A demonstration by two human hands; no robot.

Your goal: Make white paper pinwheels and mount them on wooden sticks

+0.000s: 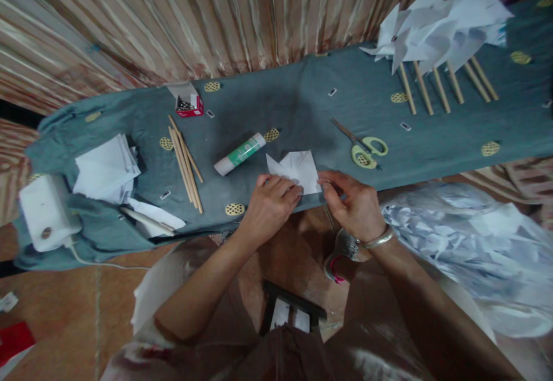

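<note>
Teal cloth (pixel 298 101) set the stage, and at its near edge sat the white paper (pixel 307 172), squarish, no clear long axis, just ahead of and between both hands, touching each. Right hand (pixel 356 202) pinched its right edge; left hand (pixel 272 201) curled over its left, grip hard to tell. Beyond lay glue stick (pixel 239 154), left, and scissors (pixel 366 150), right!

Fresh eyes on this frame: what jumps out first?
Likely the white paper pinwheels on wooden sticks, right side of the table. Then the left hand and right hand on a cut paper piece at the near edge, with a glue stick up-left and green-handled scissors up-right.
</note>
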